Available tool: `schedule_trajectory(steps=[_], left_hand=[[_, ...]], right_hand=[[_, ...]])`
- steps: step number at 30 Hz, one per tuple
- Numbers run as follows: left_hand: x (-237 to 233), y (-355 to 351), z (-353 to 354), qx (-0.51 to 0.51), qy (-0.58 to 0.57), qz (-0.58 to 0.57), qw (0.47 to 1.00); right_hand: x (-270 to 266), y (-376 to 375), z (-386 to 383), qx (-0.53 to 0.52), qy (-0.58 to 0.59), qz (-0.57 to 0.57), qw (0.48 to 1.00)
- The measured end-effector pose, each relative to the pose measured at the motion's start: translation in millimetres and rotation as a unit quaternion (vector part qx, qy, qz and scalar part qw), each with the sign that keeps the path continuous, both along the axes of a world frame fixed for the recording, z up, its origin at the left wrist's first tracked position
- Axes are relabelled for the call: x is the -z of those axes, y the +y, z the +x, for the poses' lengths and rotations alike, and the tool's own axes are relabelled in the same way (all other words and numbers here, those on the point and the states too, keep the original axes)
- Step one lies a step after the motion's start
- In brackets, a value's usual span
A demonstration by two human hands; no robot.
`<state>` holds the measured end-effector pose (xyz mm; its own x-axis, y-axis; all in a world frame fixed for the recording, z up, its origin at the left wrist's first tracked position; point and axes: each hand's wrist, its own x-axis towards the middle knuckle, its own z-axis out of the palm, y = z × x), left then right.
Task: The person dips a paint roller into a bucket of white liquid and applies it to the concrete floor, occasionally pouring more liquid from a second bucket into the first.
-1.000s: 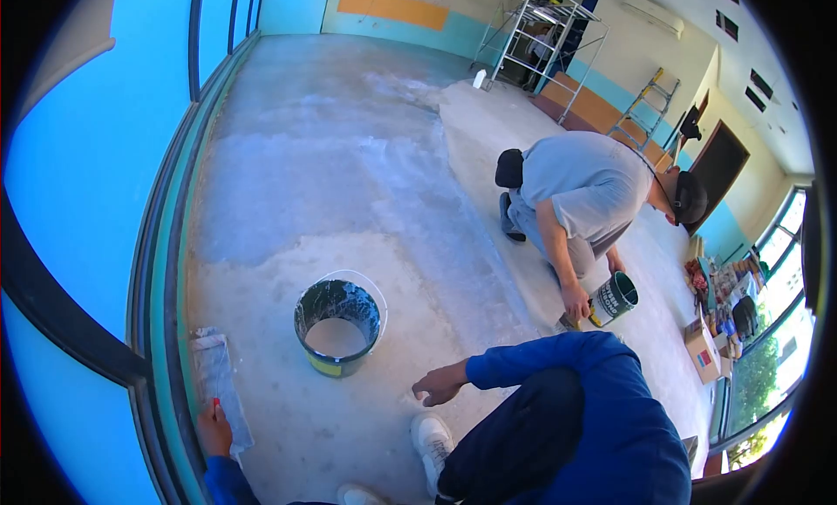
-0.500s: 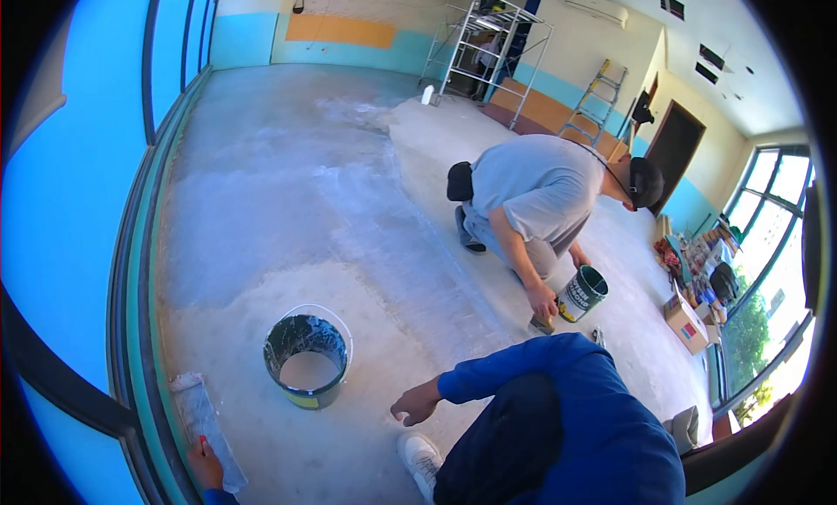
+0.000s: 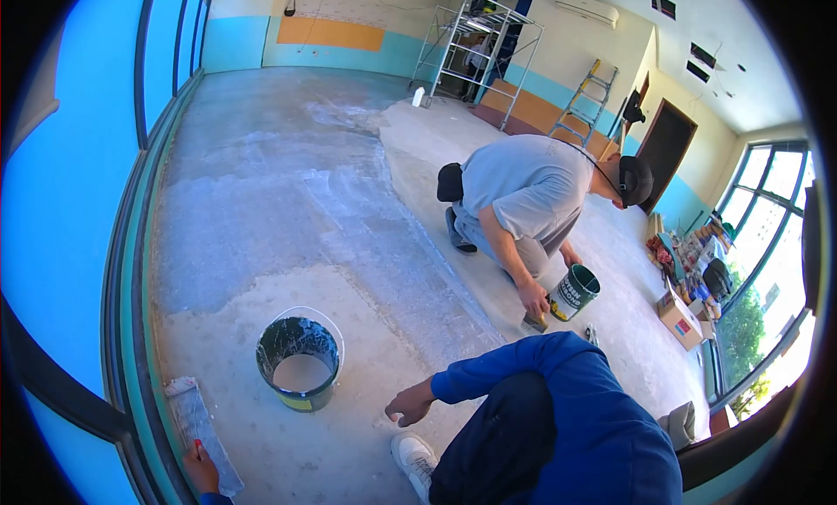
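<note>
At the lower left my left hand (image 3: 201, 468) is closed round the red handle of a wide, whitish-coated trowel (image 3: 206, 435), which lies along the floor beside the window track. My right hand (image 3: 410, 404) hangs over my knee above a white shoe, its fingers curled; whether anything small is in them I cannot make out. Between my hands a dark green bucket (image 3: 296, 397) with a raised wire handle holds pale liquid. The floor (image 3: 305, 217) shows a bluish-grey area and lighter coated patches.
A crouching co-worker (image 3: 523, 182) holds a brush (image 3: 534, 322) beside a labelled green bucket (image 3: 574, 293). Behind stand a metal scaffold (image 3: 479, 60) and a stepladder (image 3: 590, 99). A cardboard box (image 3: 679, 318) and piled items are at right; a window frame (image 3: 131, 243) runs along the left.
The view has shifted slightly, so most things appear a little further left. The co-worker's brush is still low by the labelled bucket. My hands keep nearly the same pose.
</note>
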<state>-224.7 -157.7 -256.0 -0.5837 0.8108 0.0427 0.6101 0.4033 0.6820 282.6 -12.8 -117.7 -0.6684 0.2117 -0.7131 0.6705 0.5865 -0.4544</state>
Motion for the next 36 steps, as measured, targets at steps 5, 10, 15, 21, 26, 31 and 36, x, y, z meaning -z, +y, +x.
schedule_trajectory(steps=[5,10,15,21,26,31,36], left_hand=[[-3,1,-1,0.001,-0.022,-0.020,1.000],[-14,-1,5,0.005,0.013,-0.020,1.000],[-18,0,7,0.000,0.005,-0.009,1.000],[4,-7,0,0.036,0.106,0.047,0.993],[-8,0,8,0.005,0.031,0.035,0.999],[-9,2,2,0.020,-0.024,0.031,0.999],[-13,2,3,0.001,-0.029,-0.016,0.999]], right_hand=[[9,1,3,0.001,0.008,-0.002,1.000],[11,2,3,-0.008,0.012,-0.006,1.000],[15,2,3,-0.008,0.001,-0.005,1.000],[42,6,15,-0.027,0.072,0.017,0.997],[12,1,8,0.019,-0.010,0.003,1.000],[10,0,4,0.013,-0.002,0.008,1.000],[14,2,5,-0.002,0.009,0.006,1.000]])
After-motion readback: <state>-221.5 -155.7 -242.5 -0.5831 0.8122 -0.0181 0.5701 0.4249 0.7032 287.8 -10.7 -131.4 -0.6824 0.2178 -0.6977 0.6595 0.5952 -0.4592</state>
